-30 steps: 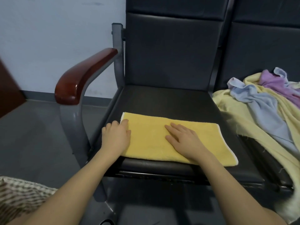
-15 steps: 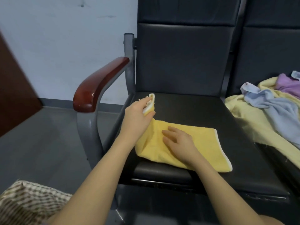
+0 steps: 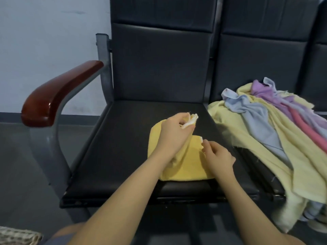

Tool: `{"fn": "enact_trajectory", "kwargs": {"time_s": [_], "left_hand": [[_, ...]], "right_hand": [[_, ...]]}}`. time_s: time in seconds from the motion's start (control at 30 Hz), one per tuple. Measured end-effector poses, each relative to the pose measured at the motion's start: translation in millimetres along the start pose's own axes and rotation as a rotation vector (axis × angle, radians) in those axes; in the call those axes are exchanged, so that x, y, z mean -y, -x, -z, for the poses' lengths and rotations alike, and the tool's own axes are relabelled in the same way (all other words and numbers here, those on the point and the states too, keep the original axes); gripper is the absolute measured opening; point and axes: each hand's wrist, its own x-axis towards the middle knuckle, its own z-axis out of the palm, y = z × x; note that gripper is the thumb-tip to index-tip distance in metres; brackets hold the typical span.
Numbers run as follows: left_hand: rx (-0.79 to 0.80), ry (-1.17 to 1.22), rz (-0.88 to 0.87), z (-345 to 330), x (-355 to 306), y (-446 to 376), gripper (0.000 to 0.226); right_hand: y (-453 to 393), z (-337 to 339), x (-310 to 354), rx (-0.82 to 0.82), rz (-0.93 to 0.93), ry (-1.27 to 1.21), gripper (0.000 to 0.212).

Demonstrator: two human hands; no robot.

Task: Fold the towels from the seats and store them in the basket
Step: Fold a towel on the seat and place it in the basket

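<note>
Folding the yellow towel (image 3: pixel 184 167) on the near seat (image 3: pixel 113 156), I have my left hand (image 3: pixel 174 133) pinching its white-edged corner, lifted toward twelve o'clock. My right hand (image 3: pixel 218 157) sits at four o'clock from the left, fingers curled at the other white edge; whether it truly pinches it I cannot tell. The towel's long axis runs from six to twelve between both hands, so the right hand is nearer the edge to be met. Unfolded towels (image 3: pixel 265 131) lie heaped at three o'clock. The basket (image 3: pixel 17 236) waits at eight o'clock, well apart.
</note>
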Motion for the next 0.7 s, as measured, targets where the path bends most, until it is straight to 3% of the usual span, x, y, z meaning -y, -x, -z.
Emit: {"fn": "enact_trajectory", "kwargs": {"time_s": [0.1,0.27,0.37,0.43,0.6,0.7], "left_hand": [[0.224,-0.13,0.017,-8.8,5.0,3.8,0.052],[0.144,-0.441,0.005,13.6,27.4,18.5,0.04],[0.249,-0.736,-0.016,24.9,40.4,32.9,0.041],[0.302,-0.764,-0.008,29.3,44.5,41.5,0.043],[0.191,-0.731,-0.123,34.8,45.0,46.0,0.048],[0.434,-0.862,-0.12,27.3,51.2,48.3,0.056]], "right_hand": [[4.1,6.0,-1.7,-0.082,-0.055,-0.136,0.045],[7.5,4.5,-4.2,0.037,-0.044,0.084,0.032],[7.6,1.4,-2.7,0.098,-0.012,0.125,0.039],[7.1,0.1,0.5,0.108,0.007,0.044,0.041],[2.0,4.4,2.6,-0.009,0.147,-0.172,0.037],[-3.3,8.8,-4.7,-0.007,0.074,0.01,0.039]]}}
